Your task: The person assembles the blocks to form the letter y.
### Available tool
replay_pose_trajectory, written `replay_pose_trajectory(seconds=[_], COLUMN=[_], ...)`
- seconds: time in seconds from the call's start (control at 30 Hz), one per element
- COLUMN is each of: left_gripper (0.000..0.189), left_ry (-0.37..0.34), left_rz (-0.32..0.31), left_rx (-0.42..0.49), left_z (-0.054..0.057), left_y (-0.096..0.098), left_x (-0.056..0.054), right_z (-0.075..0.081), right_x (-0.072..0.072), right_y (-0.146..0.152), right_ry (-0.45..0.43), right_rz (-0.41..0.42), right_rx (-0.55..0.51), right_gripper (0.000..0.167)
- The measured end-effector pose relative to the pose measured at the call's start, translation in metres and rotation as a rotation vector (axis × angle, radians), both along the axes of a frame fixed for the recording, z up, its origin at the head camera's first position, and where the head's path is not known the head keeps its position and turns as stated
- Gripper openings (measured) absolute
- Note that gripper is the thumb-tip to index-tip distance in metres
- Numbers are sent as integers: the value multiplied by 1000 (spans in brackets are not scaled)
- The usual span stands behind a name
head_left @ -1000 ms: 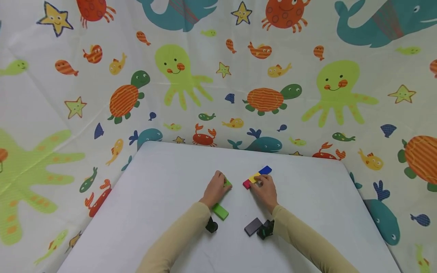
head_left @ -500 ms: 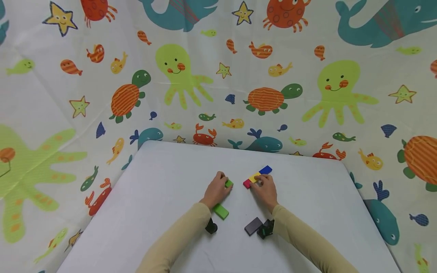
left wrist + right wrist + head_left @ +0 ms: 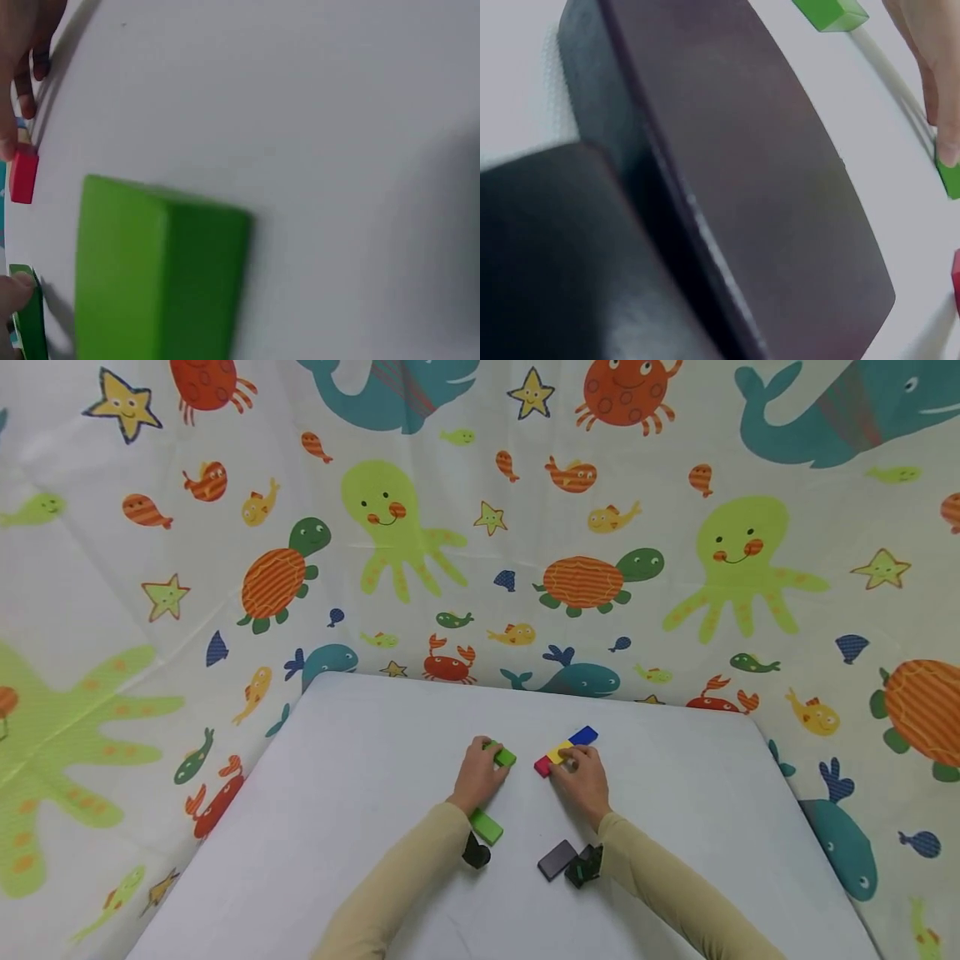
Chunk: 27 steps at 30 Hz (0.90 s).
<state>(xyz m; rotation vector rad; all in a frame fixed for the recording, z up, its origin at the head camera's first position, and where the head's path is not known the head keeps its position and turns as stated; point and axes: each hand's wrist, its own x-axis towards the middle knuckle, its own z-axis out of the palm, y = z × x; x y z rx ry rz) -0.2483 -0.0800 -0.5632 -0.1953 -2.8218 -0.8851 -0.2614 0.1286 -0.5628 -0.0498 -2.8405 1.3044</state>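
My left hand (image 3: 478, 775) pinches a small green block (image 3: 505, 757) on the white table. In the left wrist view its thumb lies on that green block (image 3: 31, 322). To the right, my right hand (image 3: 585, 781) has curled thumb and finger on a yellow block (image 3: 558, 752). That one stands in a slanting row between a red block (image 3: 542, 767) and a blue block (image 3: 583, 736); the hand partly hides it. The left wrist view shows the red block (image 3: 25, 176) close to the right fingertips.
Beside my left wrist lies a second green block (image 3: 487, 827), large in the left wrist view. A dark grey block (image 3: 557, 860) lies nearer me, by a black object (image 3: 585, 866) at the right wrist. A sea-animal cloth (image 3: 480, 552) hangs behind the table.
My left hand and the pinched green block have shifted slightly right, nearer the coloured row, and more of the block shows. My right hand stays at the row.
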Motion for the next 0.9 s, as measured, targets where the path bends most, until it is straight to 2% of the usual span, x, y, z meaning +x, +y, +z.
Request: replay_pose_trajectory(seconds=[0.2,0.37,0.47,0.57,0.7,0.9], left_gripper=[36,35,33,31,31,30], left_ry=[38,38,16,-8,-11,-42], left_rz=[71,80,53,33,25,26], left_rx=[237,324,305,244,196,198], left_z=[2,7,6,4,2,2], left_y=[6,13,17,21,24,26], left_x=[-12,-22,-23,-23,-25,-27], right_z=[0,1,0,1,1,1], right_x=[0,0,-1,-2,-2,-1], right_y=[0,0,0,0,0,1], right_ry=[-2,-3,-3,-3,-3,-3], right_rz=[5,3,3,3,-2,-6], right_rx=[-5,1,9,10,12,5], right_gripper=[40,40,40,40,40,40])
